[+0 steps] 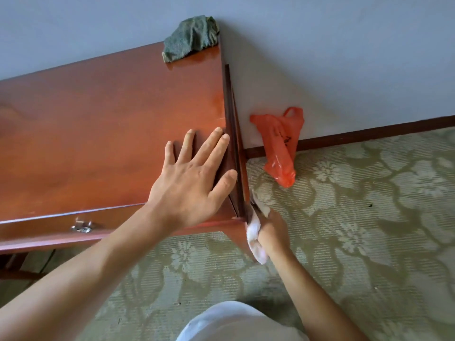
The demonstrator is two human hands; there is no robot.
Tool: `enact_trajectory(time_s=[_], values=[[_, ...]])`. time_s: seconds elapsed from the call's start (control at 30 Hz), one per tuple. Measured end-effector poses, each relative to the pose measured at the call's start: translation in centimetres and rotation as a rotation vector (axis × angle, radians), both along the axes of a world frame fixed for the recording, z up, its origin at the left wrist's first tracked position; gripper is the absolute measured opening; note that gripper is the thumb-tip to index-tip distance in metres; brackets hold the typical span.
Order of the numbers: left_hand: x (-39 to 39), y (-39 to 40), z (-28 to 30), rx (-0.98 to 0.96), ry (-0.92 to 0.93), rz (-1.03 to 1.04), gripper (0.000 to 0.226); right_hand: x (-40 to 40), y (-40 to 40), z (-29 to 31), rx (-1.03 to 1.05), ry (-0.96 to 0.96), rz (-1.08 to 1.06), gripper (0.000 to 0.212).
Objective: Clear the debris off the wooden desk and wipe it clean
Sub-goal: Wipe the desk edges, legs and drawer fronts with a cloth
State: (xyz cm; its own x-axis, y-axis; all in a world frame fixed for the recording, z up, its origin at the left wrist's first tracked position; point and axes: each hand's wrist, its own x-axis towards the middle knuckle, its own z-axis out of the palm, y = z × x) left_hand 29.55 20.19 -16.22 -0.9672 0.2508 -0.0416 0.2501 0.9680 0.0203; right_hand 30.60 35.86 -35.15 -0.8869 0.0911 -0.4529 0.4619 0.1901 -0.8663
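Observation:
The reddish wooden desk (98, 124) fills the left half of the view, its top glossy. My left hand (194, 178) lies flat on the top at the right edge, fingers spread, holding nothing. Just below that edge, beside the desk's front right corner, my right hand (269, 230) is closed on crumpled white tissue (254, 238) with some debris in it. A green cloth (190, 38) lies bunched on the far right corner of the desk against the wall.
An orange plastic bag (280, 146) lies on the patterned carpet (357, 217) against the wall, right of the desk. A drawer with a metal handle (81, 227) sits under the desk's front edge. The blue-grey wall (320, 57) runs behind.

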Motion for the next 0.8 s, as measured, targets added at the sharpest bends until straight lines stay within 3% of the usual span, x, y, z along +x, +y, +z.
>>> enact_trajectory(time_s=[0.03,0.1,0.2,0.27,0.37,0.47,0.57,0.7,0.8], values=[[0.0,-0.1,0.0,0.004,-0.002,-0.011,0.079,-0.3,0.1,-0.6,0.04,-0.062,0.011,0.052],[0.0,-0.4,0.2,0.011,-0.017,-0.021,0.078,-0.3,-0.3,-0.2,-0.088,-0.072,-0.066,0.046],[0.0,-0.4,0.4,0.01,-0.057,-0.042,0.078,0.4,-0.9,2.6,-0.234,0.228,-0.131,0.024],[-0.2,-0.6,0.7,0.022,-0.079,-0.058,0.078,0.6,-0.8,4.5,-0.198,0.367,-0.134,0.021],[-1.3,-2.2,1.6,0.027,-0.089,-0.126,0.073,-0.4,-0.6,5.4,-0.255,0.286,-0.105,0.028],[-4.0,-4.2,2.3,0.007,-0.109,-0.186,0.069,-1.9,0.0,7.1,-0.171,0.424,-0.031,0.029],[-7.7,-4.5,2.0,-0.026,-0.132,-0.172,0.08,-4.0,-0.4,10.2,-0.09,0.595,0.005,0.04],[-9.7,-3.7,1.3,-0.022,-0.119,-0.187,0.086,-9.0,-1.4,9.7,0.169,0.535,0.114,0.04],[-9.3,-3.8,1.0,-0.017,-0.097,-0.193,0.087,-10.5,-1.6,10.1,0.284,0.62,0.125,0.035]])
